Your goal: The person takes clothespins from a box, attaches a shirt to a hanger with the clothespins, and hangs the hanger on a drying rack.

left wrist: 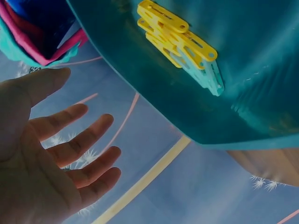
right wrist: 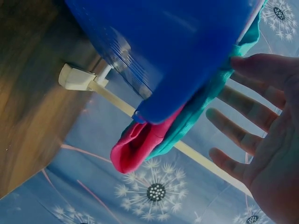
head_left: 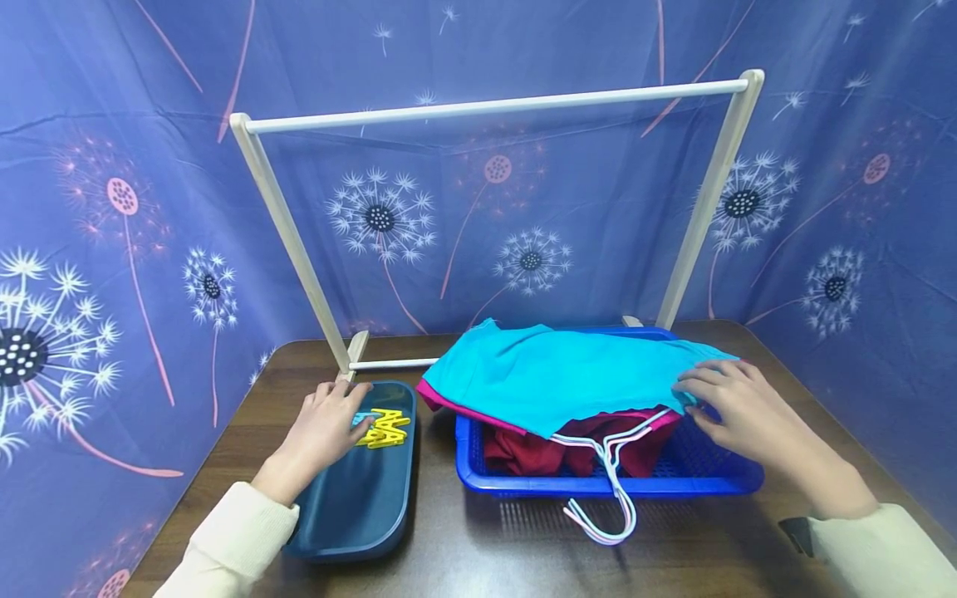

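My left hand [head_left: 323, 428] hovers over the left side of a dark teal plastic bin [head_left: 366, 507], fingers spread and holding nothing. Yellow clothespins [head_left: 387, 425] and light-blue clothespins [left wrist: 201, 72] lie together inside it, near its far end. On the right, my right hand [head_left: 736, 407] is at the edge of a turquoise garment [head_left: 568, 365], its fingers extended and the thumb tip right at the cloth. A magenta garment [right wrist: 133, 144] lies beneath the turquoise one. White hangers [head_left: 609, 465] stick out of these garments, their hooks hanging over the basket's front rim.
Under the garments stands a blue plastic basket [head_left: 598, 484] with dark red cloth [head_left: 531, 451] in it. Behind rises a wooden rack with a white top rail [head_left: 493, 108]. A blue dandelion-print curtain surrounds the brown wooden table [head_left: 441, 531].
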### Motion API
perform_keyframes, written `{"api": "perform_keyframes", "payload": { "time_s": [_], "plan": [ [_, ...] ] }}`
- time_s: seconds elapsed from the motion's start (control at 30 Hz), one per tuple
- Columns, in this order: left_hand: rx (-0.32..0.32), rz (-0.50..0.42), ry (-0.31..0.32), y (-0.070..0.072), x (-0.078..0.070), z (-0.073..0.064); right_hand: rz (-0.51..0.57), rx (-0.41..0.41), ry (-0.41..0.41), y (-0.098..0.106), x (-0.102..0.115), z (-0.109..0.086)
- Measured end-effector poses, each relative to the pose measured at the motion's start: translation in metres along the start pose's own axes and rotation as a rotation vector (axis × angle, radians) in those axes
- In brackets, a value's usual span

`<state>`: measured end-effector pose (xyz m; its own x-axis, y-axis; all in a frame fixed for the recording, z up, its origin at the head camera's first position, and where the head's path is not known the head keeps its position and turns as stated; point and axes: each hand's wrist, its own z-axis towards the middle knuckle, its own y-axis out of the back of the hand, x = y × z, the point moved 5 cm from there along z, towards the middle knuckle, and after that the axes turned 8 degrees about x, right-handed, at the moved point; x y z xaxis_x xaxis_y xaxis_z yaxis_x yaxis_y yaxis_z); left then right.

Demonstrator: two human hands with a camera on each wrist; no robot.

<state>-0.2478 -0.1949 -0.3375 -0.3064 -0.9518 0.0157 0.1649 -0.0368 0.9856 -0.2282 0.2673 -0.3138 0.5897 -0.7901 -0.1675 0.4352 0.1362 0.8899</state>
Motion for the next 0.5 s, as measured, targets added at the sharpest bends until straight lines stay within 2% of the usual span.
{"api": "perform_keyframes", "payload": {
  "time_s": [0.3, 0.5],
  "plan": [
    [0.029, 0.044, -0.018, -0.018, 0.0, 0.005, 0.011, 0.002, 0.02, -0.002, 0.002, 0.002],
    [0.101, 0.071, -0.018, -0.032, -0.002, 0.008, 0.005, -0.011, 0.042, -0.005, 0.003, 0.003]
  ]
}}
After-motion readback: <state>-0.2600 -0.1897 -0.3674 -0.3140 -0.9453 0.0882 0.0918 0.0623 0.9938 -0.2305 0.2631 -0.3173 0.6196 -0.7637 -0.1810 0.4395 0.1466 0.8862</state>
